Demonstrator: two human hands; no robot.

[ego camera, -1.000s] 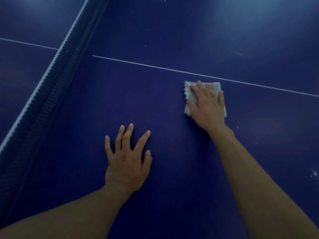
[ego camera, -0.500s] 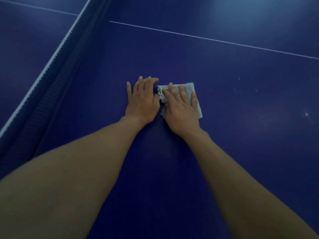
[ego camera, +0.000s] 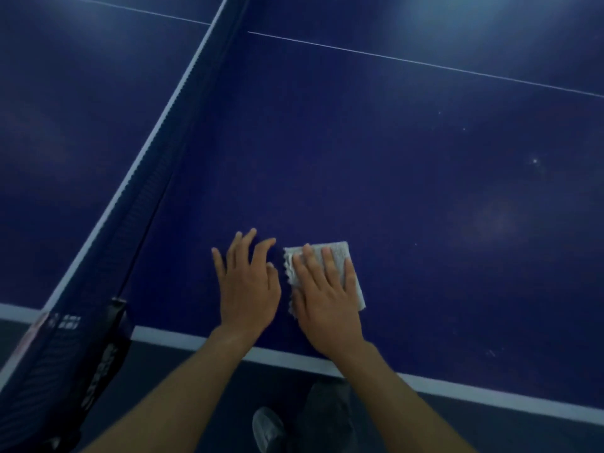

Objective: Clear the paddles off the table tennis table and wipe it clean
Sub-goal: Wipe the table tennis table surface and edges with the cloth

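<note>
Both flat on blue counter (ego camera: 425, 174): right hand (ego camera: 327, 302) pressing white cloth (ego camera: 341, 251) with straight fingers (ego camera: 310, 263); left hand (ego camera: 248, 289) resting open, empty, just left of cloth.

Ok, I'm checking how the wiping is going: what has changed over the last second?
The right hand dragged the cloth from beside the thin white line back toward the person, to near the white edge stripe of the table. The left hand went from well apart to close alongside it. Unchanged: the right hand presses flat on the cloth, and the left hand rests on the table, holding nothing.
</note>
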